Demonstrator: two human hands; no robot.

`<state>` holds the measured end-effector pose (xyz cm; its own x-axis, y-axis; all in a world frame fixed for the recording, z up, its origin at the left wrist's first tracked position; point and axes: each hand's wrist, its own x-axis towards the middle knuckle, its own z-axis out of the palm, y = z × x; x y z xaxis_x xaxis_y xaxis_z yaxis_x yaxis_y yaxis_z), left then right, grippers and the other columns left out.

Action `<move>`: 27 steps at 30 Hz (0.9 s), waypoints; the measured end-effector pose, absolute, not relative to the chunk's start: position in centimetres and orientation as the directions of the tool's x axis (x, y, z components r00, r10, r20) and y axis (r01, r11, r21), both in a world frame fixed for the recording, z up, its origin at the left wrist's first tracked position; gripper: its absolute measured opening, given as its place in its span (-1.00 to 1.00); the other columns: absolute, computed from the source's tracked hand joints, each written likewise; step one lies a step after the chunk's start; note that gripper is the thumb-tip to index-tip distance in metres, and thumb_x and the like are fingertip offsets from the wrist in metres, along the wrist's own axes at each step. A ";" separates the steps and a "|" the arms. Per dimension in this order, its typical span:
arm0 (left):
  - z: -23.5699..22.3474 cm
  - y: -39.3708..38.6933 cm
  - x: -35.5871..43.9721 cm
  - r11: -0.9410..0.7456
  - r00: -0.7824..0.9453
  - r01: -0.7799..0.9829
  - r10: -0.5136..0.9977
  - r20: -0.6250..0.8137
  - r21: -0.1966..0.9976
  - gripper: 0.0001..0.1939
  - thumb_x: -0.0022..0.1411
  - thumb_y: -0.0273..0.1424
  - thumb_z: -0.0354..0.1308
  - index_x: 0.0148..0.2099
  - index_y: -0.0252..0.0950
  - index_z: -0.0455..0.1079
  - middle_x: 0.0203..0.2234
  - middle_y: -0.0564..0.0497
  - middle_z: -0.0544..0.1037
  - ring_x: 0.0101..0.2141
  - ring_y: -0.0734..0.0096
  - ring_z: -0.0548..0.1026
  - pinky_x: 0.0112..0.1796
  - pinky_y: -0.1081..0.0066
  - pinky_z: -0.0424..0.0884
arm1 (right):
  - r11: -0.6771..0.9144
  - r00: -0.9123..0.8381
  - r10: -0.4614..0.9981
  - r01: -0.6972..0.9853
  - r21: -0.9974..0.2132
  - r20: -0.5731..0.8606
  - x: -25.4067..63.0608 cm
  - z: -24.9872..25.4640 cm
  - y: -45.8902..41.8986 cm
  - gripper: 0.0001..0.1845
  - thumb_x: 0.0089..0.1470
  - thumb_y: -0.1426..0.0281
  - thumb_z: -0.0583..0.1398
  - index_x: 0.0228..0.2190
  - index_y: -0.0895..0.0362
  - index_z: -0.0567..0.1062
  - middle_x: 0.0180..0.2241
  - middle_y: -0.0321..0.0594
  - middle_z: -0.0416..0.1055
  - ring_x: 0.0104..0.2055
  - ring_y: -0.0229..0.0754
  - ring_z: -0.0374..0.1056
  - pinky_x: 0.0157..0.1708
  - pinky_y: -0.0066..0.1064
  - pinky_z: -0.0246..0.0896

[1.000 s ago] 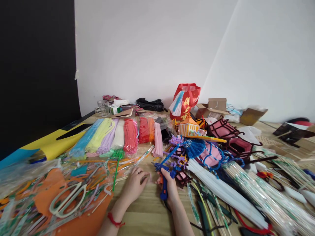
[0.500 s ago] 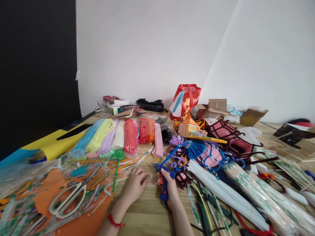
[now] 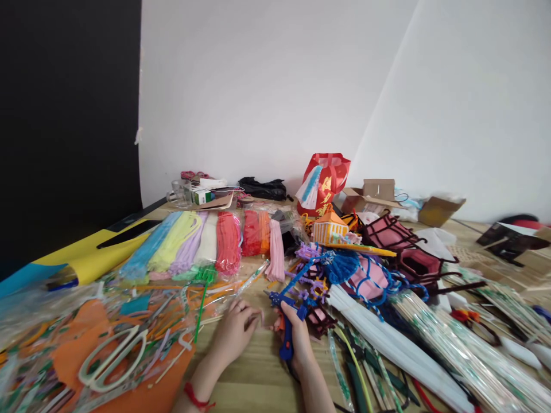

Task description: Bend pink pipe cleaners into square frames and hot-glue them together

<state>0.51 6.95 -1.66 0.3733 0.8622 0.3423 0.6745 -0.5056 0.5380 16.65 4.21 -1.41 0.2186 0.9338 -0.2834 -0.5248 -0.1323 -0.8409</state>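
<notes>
A person's right hand (image 3: 298,338) grips a blue glue gun (image 3: 286,342) above the bench (image 3: 253,376), while the left hand (image 3: 235,331) curls nearby, fingers bent at a blurred pale-pink strip (image 3: 261,317); whether they pinch it cannot be told. Beyond lie bundles of colored pipe cleaners (image 3: 228,244), with a red bag (image 3: 334,179) near the white wall (image 3: 258,86).
</notes>
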 end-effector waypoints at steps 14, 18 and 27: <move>-1.3 7.0 0.5 -0.489 0.362 0.665 0.872 0.329 0.564 -0.81 0.21 -0.43 0.06 -0.19 -0.17 0.48 -0.29 -0.04 0.45 -0.17 0.22 0.38 -0.13 0.21 0.34 | -0.151 0.228 0.922 -0.530 -0.834 -0.312 16.3 -0.8 4.4 -0.59 -0.12 0.10 0.29 -0.54 0.25 0.50 -0.76 -0.29 0.35 -0.71 -0.36 0.22 -0.66 -0.57 0.09; -1.3 6.9 0.5 -0.489 0.361 0.669 0.872 0.330 0.560 -0.82 0.19 -0.44 0.07 -0.20 -0.17 0.48 -0.30 -0.03 0.46 -0.16 0.21 0.39 -0.13 0.21 0.35 | -0.123 0.230 0.928 -0.553 -0.824 -0.293 16.3 -1.4 4.6 -0.62 -0.11 0.12 0.29 -0.52 0.24 0.50 -0.75 -0.31 0.35 -0.69 -0.35 0.23 -0.58 -0.51 0.20; -1.4 7.0 0.5 -0.490 0.376 0.684 0.872 0.315 0.541 -0.81 0.21 -0.42 0.06 -0.18 -0.18 0.48 -0.29 -0.04 0.46 -0.15 0.20 0.38 -0.11 0.19 0.33 | -0.127 0.211 0.939 -0.523 -0.843 -0.273 16.4 -1.4 4.4 -0.61 -0.09 0.11 0.28 -0.51 0.23 0.50 -0.74 -0.30 0.36 -0.68 -0.35 0.25 -0.58 -0.53 0.16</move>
